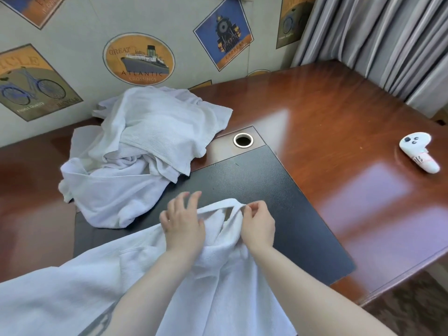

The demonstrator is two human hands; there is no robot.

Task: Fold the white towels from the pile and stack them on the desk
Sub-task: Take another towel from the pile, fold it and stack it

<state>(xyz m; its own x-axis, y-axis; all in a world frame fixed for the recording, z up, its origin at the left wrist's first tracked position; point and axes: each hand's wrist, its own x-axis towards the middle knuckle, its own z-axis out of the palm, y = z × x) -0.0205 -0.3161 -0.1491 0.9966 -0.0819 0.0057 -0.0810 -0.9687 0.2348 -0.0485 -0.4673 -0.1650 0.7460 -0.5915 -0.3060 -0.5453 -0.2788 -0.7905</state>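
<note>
Up close, a white towel [150, 275] is seen draped over the near edge of the desk [339, 132], its top hem pinched between the curled fingers of the right hand [258, 225] — while the left hand [183, 223] rests on the cloth just beside it, fingers spread and relaxed. Behind them, a rumpled pile of white towels [143, 151] is heaped partly on the dark desk mat [278, 197], near a round cable hole [243, 139] — and a white controller [418, 151] is left well apart on the right side of the desk.
</note>
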